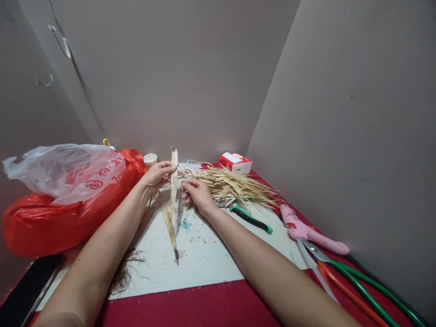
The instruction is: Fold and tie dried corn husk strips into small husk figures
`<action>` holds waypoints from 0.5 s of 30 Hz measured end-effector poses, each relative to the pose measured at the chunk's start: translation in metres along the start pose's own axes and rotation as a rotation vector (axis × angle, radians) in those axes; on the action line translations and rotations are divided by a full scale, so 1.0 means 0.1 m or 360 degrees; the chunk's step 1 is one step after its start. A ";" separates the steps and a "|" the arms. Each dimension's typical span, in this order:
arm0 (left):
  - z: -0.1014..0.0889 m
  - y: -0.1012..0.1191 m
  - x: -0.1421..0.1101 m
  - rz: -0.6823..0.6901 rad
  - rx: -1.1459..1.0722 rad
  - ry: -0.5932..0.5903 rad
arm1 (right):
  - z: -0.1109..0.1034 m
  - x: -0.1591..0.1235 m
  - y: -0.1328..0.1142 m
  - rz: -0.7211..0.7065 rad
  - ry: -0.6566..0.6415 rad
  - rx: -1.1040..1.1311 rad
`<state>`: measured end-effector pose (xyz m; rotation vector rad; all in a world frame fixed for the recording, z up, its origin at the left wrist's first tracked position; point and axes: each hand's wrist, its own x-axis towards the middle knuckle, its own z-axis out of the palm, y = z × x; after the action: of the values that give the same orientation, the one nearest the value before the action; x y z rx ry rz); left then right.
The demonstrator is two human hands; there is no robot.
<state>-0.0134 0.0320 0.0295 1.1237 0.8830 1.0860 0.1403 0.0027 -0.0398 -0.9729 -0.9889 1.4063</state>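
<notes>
Head view. Left hand (157,177): thumb and fingers pinch a dried husk strip (173,186) near its upper end. The strip rises a little above the pinch and hangs below it, its dark tip low over the white work sheet (204,272); contact there cannot be told. Right hand (200,196): just beside the strip and apart from it, fingers curled in; cannot tell whether they grip anything small.

Beyond and right of the right hand: a pile of dried strips (238,184), with a red tissue pack (241,164) behind. Nearer, outside the right forearm: green-and-black pliers (252,220), then a pink glue gun (316,236). Behind the left hand: a paper cup (150,159). Left of it: a red plastic bag (44,222). Dark fibres (124,272) lie beside the left forearm.

Risks (judgement): strip looks thin and brittle; a hard pinch or sharp bend could split it. Held only near the top, its long free end could swing or twist. A low left forearm could drag the fibres; a rightward sweep of the right could knock the pliers.
</notes>
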 end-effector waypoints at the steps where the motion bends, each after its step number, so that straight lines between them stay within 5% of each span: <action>1: 0.03 -0.04 0.00 -0.0001 0.0044 -0.0023 | -0.02 0.01 -0.02 -0.0069 0.0064 0.0039; 15: 0.03 -0.22 0.05 -0.0155 0.0593 -0.0180 | -0.13 0.07 -0.04 -0.0183 -0.0110 -0.0004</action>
<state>-0.0050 0.0344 0.0087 1.4183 1.0656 0.7873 0.1540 0.0101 -0.0404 -0.8605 -1.0813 1.3508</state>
